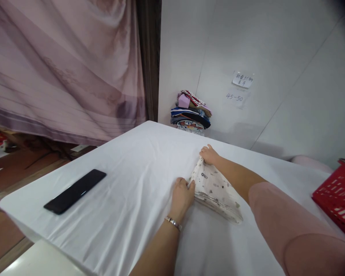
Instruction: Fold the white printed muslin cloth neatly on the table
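A white cloth (215, 186) with small scattered prints lies folded in several layers, roughly a triangle, on the white-covered table (120, 214). My right hand (209, 155) is closed on its far upper corner, fingers pinching the fabric. At the cloth's left edge, my left hand (183, 194) holds the near corner between thumb and fingers. That wrist wears a metal bracelet (173, 223). The layered folds face toward me, and their inner side is hidden. Whether the cloth is a garment or a plain piece, I cannot tell.
A black phone-like slab (76, 191) lies on the left of the table. Folded clothes (191, 111) are stacked by the far wall. A red basket (337, 195) stands at the right edge. A pink curtain (69, 65) hangs at the left. Handwritten notes (242, 79) are on the wall.
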Demonstrator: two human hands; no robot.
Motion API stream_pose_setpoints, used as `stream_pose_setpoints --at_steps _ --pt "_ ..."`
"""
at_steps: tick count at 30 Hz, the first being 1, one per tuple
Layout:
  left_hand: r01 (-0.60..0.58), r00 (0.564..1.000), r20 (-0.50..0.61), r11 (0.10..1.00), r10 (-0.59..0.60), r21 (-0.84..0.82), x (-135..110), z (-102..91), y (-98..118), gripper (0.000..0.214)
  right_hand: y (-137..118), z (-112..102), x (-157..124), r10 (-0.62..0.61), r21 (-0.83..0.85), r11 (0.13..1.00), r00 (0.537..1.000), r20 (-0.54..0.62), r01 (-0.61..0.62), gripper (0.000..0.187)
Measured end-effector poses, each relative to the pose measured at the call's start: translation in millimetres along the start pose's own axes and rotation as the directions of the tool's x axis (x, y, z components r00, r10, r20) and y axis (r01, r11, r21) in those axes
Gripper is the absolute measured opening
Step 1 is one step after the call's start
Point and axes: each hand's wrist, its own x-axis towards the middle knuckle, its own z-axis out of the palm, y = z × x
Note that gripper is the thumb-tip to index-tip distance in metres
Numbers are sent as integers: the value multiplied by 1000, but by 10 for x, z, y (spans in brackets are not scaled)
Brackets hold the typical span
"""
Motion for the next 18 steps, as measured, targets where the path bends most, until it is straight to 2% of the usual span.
stream_pose_setpoints --at_steps 2,5,8,12,18 --pt "0 1000 -20 1000 0 14 7 4 -17 23 18 -8 -20 119 102 988 992 -37 -114 41" --pt "-21 999 -45 999 22 30 12 6 -39 22 37 1 -53 305 207 934 951 -38 -292 54" --pt "-47 998 -47 998 49 41 13 1 -44 23 11 46 -111 416 259 880 909 -14 -398 52" --pt "-60 997 -51 997 63 55 11 -10 -33 23 -103 152 -207 475 322 831 880 15 -454 41" --pt "-62 996 -53 996 66 59 9 -11 -44 23 -233 252 -252 465 376 810 884 54 -449 36"
